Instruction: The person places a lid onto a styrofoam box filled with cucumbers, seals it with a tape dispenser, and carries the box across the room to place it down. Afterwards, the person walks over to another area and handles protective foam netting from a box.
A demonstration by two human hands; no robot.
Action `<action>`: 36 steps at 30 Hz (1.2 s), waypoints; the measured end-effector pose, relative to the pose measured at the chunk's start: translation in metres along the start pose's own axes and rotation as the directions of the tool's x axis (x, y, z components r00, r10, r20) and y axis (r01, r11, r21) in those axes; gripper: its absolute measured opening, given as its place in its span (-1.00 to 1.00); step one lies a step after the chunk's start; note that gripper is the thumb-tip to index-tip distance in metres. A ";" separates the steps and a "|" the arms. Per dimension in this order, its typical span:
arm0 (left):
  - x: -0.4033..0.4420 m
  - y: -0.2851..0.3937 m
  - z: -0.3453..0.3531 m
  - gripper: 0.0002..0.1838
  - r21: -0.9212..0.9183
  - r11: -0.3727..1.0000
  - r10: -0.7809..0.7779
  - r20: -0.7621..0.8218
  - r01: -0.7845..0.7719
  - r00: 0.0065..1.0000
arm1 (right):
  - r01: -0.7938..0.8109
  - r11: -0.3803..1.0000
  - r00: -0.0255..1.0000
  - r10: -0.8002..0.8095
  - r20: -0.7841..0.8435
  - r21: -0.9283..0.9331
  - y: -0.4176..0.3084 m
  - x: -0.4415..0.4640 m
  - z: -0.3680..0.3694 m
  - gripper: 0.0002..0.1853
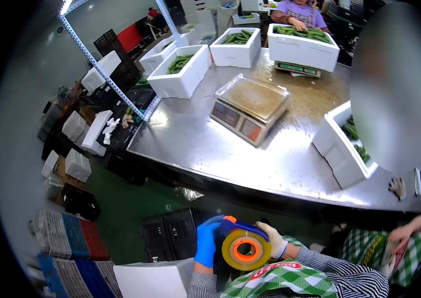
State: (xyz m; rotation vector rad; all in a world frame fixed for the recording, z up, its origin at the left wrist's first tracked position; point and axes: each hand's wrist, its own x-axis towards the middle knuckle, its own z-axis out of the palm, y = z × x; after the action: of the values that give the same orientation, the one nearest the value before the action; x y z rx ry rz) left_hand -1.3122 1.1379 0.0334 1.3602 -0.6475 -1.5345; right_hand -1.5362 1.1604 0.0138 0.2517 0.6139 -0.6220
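Note:
In front of my body is a blue and orange tape dispenser (246, 229) loaded with a wide roll of yellowish tape (229, 251) around an orange hub. My left hand (207, 242), in a blue glove, has its fingers at the dispenser's orange-tipped end. The white-gloved right hand (273, 239) grips the opposite side of the dispenser; some of its fingers are hidden behind it. Just below my left hand stands a white foam box (153, 283), its pale upper face showing.
A metal table (185, 144) carries a scale (250, 102) and foam boxes of cucumbers, including one box (180, 82) at left and another (342, 149) at right. A person (315, 17) reaches into a box across the table. A co-worker's hand (404, 233) is at right. Crates (76, 233) stack at left.

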 end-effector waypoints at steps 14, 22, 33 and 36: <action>0.071 0.040 -0.024 -0.63 -0.277 0.938 -0.283 -0.254 0.211 0.925 | 0.311 0.265 0.949 -0.144 0.281 -0.913 -0.108 0.089 0.073 -0.56; 0.118 0.065 -0.078 -0.75 -0.061 0.997 0.022 -0.199 -0.035 0.980 | 0.256 0.251 0.964 -0.137 0.227 -0.934 -0.098 0.123 0.151 -0.49; 0.134 0.087 -0.153 -0.75 -0.344 0.934 0.025 -0.208 -0.097 0.978 | 0.241 0.078 0.966 0.078 0.247 -0.967 -0.099 0.217 0.212 -0.41; 0.140 0.092 -0.158 -0.76 -0.216 0.970 0.030 -0.338 -0.109 0.940 | 0.178 0.116 0.964 0.181 0.197 -0.977 -0.113 0.246 0.229 -0.41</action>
State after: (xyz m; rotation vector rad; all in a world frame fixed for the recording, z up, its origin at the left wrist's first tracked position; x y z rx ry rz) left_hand -1.1242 1.0065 0.0121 1.3584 -0.2907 -1.2396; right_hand -1.3417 0.8657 0.0426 -1.1837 0.6398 -0.0847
